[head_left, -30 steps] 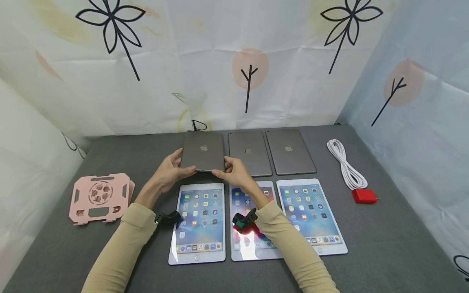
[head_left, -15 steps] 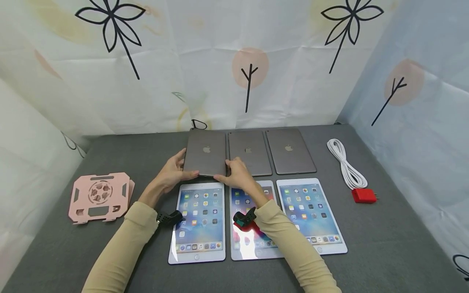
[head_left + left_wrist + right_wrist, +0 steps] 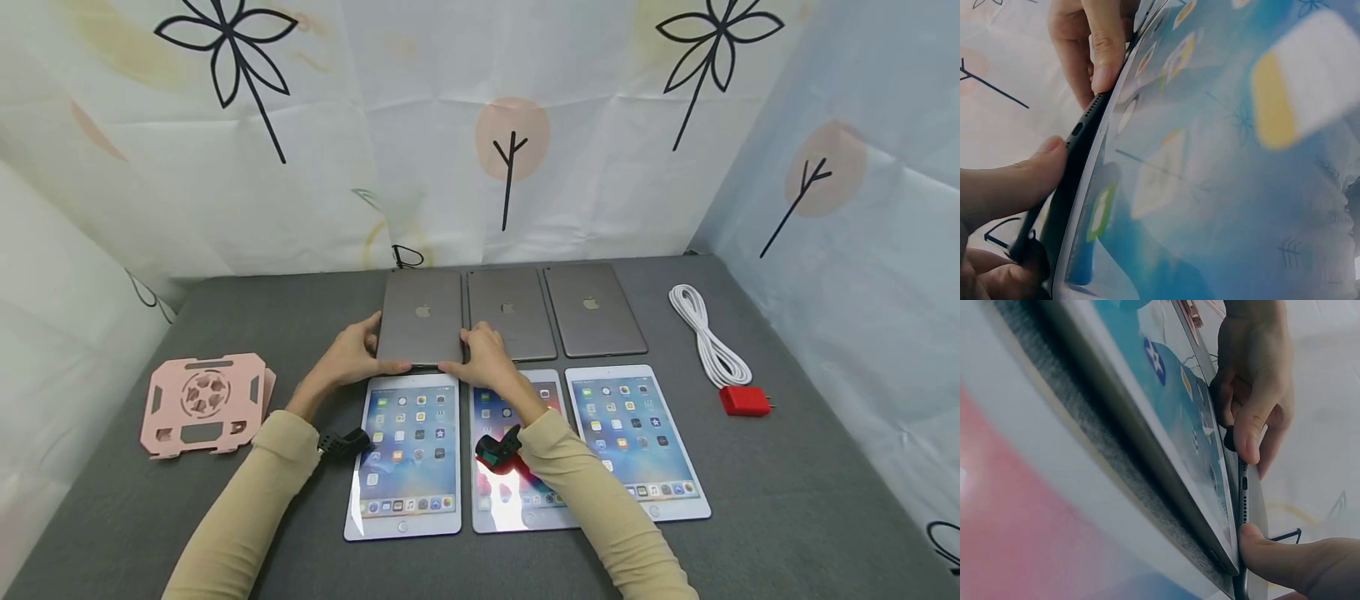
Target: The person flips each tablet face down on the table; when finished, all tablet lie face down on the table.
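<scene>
Tablet with a gray back [image 3: 420, 329] sits at the left end of the far row. The left hand [image 3: 350, 354] holds it with bent fingers at its left side and the thumb on its near edge. The right hand [image 3: 484, 355] holds its right near corner the same way. Between the 2 thumbs is a charging port [image 3: 1245, 482]. I cannot tell if this tablet lies fully flat on the gray table [image 3: 780, 508].

Just right of it are the middle gray tablet [image 3: 517, 325] and the right gray tablet [image 3: 597, 315]. The near row has 3 lit screens: left white tablet [image 3: 409, 450], middle white tablet [image 3: 491, 408] and right white tablet [image 3: 630, 433]. The right sleeve [image 3: 600, 508] hides parts of 2. A pink stand [image 3: 217, 429] is at left. A looped white cable [image 3: 712, 343] and red plug [image 3: 744, 401] are at right.
</scene>
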The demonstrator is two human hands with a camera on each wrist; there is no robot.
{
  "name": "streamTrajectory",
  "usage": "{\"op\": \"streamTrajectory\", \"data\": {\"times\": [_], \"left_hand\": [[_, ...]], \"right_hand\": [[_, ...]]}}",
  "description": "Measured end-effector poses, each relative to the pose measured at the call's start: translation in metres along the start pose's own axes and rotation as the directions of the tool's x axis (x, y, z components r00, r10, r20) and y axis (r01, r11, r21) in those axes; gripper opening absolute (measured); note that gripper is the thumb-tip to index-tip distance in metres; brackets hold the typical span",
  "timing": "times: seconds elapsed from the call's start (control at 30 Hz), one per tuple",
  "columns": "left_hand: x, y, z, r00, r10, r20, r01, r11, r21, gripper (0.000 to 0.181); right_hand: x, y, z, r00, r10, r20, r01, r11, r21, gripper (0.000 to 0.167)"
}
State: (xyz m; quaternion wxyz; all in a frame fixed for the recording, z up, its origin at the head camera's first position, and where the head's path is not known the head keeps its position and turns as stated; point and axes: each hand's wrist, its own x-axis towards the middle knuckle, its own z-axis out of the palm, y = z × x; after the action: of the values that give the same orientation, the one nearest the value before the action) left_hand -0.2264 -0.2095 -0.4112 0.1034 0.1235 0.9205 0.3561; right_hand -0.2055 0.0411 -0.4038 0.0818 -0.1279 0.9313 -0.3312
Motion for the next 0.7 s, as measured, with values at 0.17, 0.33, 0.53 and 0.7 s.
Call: {"op": "streamTrajectory", "data": {"times": [0.17,0.33,0.53,0.7], "left_hand": [[0.0023,-0.0024,-0.0019,1.0,-0.011,0.014,0.01,0.997,0.072,0.118],[0.0024,-0.0051,-0.0031,1.0,0.002,0.013,-0.003,0.995,0.104,0.117],[0.0027,-0.0065,-0.0027,0.999,0.001,0.032,-0.005,0.994,0.114,0.117],[0.0008,-0.0049,-0.0038,0.998,0.012,0.062,-0.019,0.993,0.114,0.115]], "right_hand": [[-0.0004,-0.0006,-0.0002,1.0,-0.003,0.002,0.003,1.0,-0.014,0.077],[-0.0004,-0.0016,-0.0004,1.0,-0.001,-0.001,0.001,1.0,-0.016,0.076],[0.0004,-0.0009,-0.0004,1.0,-0.001,-0.005,0.001,1.0,-0.016,0.075],[-0.0007,0.0005,0.0002,1.0,-0.01,-0.001,0.01,1.0,-0.013,0.076]]}}
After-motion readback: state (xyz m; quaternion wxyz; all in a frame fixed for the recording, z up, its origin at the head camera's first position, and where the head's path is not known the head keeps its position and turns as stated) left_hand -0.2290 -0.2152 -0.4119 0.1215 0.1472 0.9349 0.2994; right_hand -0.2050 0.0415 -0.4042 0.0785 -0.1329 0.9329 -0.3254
